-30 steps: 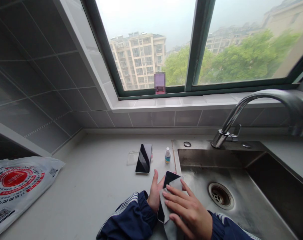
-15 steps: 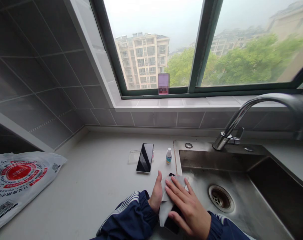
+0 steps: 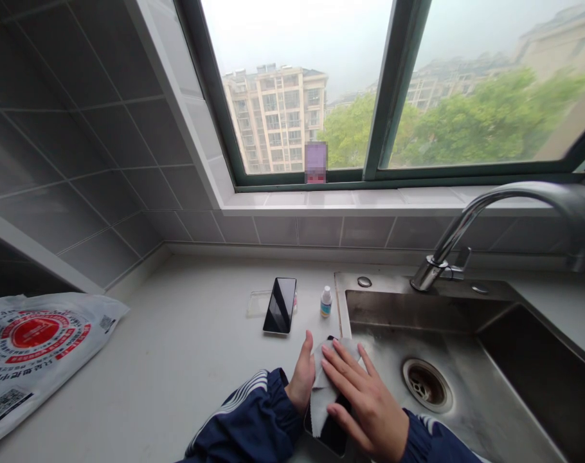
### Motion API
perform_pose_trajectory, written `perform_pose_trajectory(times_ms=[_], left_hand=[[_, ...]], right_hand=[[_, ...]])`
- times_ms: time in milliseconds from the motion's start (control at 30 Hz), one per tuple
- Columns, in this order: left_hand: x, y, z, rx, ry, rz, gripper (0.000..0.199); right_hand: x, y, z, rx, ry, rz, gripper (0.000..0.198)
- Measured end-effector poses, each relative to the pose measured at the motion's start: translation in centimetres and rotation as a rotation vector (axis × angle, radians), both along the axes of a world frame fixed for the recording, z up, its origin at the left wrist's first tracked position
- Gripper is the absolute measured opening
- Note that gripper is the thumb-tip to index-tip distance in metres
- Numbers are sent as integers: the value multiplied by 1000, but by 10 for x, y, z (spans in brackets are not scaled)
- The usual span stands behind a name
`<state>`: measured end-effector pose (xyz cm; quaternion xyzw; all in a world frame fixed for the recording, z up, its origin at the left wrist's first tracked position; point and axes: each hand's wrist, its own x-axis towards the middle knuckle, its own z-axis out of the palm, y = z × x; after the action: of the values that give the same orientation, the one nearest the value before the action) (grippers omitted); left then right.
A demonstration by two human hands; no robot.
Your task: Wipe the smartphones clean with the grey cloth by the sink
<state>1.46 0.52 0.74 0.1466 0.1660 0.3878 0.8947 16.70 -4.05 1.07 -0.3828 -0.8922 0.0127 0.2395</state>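
Note:
Low in the middle, my left hand [image 3: 301, 376] supports a dark phone [image 3: 332, 432] along its left side, thumb stretched upward and the other fingers hidden beneath. A grey cloth [image 3: 320, 411] with a zigzag edge lies over the phone's screen. My right hand [image 3: 362, 392] presses the cloth down onto the phone, its fingers fairly straight and slightly apart. Just beyond the hands stands a small white-capped bottle [image 3: 326, 302] with a blue and yellow label. Left of that bottle, a second phone [image 3: 279, 306] with a black glossy face rests partly on a clear case [image 3: 256, 303].
A steel sink [image 3: 389, 347] with a drain [image 3: 426, 384] lies right of my hands, under a chrome faucet [image 3: 447, 238]. On the pale counter [image 3: 186, 334], a white plastic bag [image 3: 46, 354] with red print sits at the far left. A window [image 3: 297, 183] runs along the back.
My right hand and the cloth have shifted slightly to the right across the phone, baring more of its lower left edge. My left hand has barely moved.

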Motion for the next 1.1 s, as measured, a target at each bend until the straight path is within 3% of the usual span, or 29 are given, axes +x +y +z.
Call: perform_pose_trajectory(times_ms=[400, 667, 933, 1100], left_hand=[[-3, 1, -2, 42, -16, -41, 74], [1, 1, 2, -10, 39, -32, 79], [-4, 0, 4, 54, 15, -80, 76], [-2, 2, 2, 24, 49, -11, 72]], right_hand=[[7, 6, -4, -34, -25, -121, 62], [-3, -4, 6, 24, 65, 141, 46], [8, 7, -4, -16, -49, -118, 58], [4, 1, -1, -11, -54, -28, 58]])
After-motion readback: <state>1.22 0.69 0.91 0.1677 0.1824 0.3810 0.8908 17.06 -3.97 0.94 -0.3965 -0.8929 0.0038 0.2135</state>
